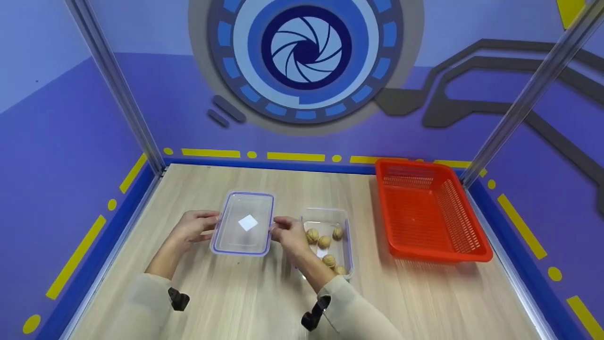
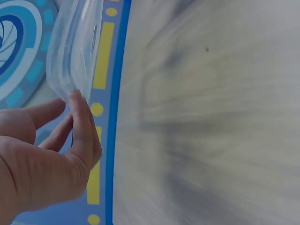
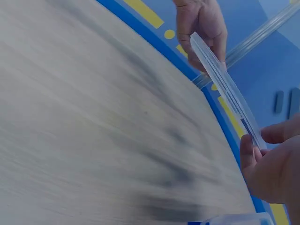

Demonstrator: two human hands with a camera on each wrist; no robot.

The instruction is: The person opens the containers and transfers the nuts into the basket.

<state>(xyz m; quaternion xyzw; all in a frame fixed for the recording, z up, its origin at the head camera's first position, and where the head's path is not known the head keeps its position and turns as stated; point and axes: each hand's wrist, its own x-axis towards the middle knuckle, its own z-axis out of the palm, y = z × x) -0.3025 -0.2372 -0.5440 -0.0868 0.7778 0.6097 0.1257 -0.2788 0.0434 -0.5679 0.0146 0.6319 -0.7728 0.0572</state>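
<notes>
A clear plastic lid (image 1: 236, 208) with a blue seal and a white square label is held above the table between both hands. The left hand (image 1: 191, 230) pinches its left edge, thumb on one face and fingers on the other, as the left wrist view shows at the lid's corner (image 2: 72, 47). On the opposite edge the right hand (image 1: 291, 237) grips the lid with thumb and fingers. Under and beside the right forearm stands a clear plastic container (image 1: 349, 245), partly hidden by that arm. Several walnuts (image 1: 324, 242) lie inside it.
A red plastic basket (image 1: 410, 212) with perforated sides stands at the right of the wooden table (image 1: 278, 184). Blue printed panels (image 1: 165, 99) and metal posts (image 1: 120, 85) enclose the back and sides. A black strap device sits at each cuff.
</notes>
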